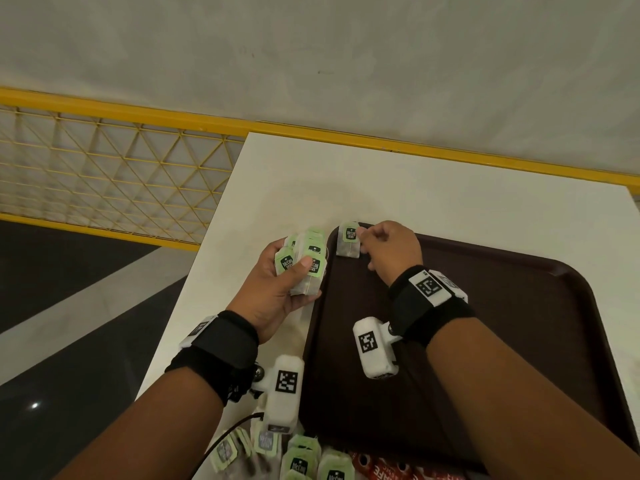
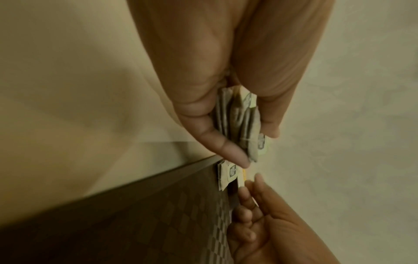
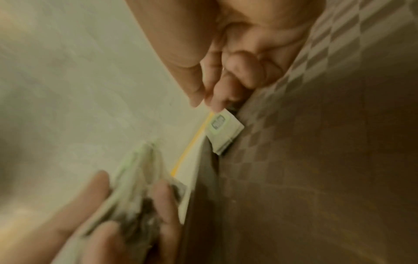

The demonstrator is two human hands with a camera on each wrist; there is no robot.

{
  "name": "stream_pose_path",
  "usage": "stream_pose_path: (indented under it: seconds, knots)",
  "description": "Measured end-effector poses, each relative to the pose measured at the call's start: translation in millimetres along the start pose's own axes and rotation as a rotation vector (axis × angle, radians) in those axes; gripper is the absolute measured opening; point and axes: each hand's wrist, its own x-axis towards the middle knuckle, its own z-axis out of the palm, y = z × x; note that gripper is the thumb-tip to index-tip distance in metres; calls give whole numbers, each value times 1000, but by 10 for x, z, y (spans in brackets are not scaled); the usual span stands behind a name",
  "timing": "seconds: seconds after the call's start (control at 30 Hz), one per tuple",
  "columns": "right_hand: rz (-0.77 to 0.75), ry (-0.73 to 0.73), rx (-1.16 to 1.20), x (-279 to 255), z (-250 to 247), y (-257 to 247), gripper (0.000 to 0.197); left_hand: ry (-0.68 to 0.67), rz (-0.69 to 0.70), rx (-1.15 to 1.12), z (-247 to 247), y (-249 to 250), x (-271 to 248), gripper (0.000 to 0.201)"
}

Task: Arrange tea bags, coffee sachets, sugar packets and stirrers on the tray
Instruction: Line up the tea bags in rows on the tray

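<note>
Left hand point(image 1: 277, 289) clamps our bunch of tea bags point(image 1: 306, 261) beside the tray point(image 1: 502, 341), tags reading "McCoy teas". Right hand point(image 1: 391, 251) pinches one tea bag point(image 1: 348, 240) at the tray's far-left corner. Red sachets point(image 1: 388, 469) are cut off, their lettering unreadable.

Dim and soft all over in the head view, with one small bright dot of glare far left of the tray point(image 1: 519, 306). Straight lines bent near the edges. Sharp on the tea bag point(image 1: 349, 239) at the tray's far corner, smeared on the bags below the tray. Yellowish and murky in both wrist views, very blurry by the tray edge in the right one
</note>
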Motion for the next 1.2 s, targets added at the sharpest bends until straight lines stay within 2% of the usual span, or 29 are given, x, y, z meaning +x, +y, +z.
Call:
stream_pose_path:
  seconds: [0.13,0.17,0.23,0.4,0.47,0.57,0.67,0.83,1.0,1.2]
  knots:
    - [-13,-372,167,-317,-25,-156,26,3,20,-15,53,27,22,52]
    - [-22,-432,177,-363,-3,-174,26,3,26,-18,69,32,27,54]
    - [-41,-460,216,-397,50,-178,25,4,34,-35,102,44,36,54]
    - [-38,-436,260,-346,76,-124,25,-5,4,-96,134,66,54,29]
    - [-31,-441,272,-333,63,-97,23,-3,-4,-103,123,62,60,25]
    - [0,-388,312,-308,26,-56,21,18,-14,-122,105,49,67,26]
    - [15,-311,311,-225,-43,-7,6,58,-13,-145,79,47,77,22]
    - [-43,-251,31,-67,-67,61,4,76,-19,-123,44,42,79,22]
    - [-72,-121,-28,24,35,105,18,76,-24,-106,28,10,79,27]
    - [-31,-36,-23,47,92,119,24,62,-20,-84,20,-29,63,33]
